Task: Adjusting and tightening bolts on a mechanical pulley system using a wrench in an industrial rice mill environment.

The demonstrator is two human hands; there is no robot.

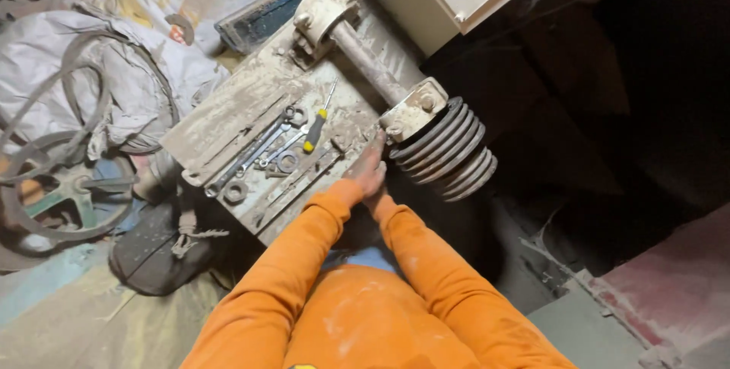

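Fingers of left hand touching bearing block beside pulley.

Head-worn view, steeply downward, arm's reach.

We saw long orange sleeves on both arms, reaching to the wrists, cloth creased and dusted with pale smudges. Orange trousers matched, with whitish powder marks on the lap. Left hand was bare, no glove; the right hand was hidden.
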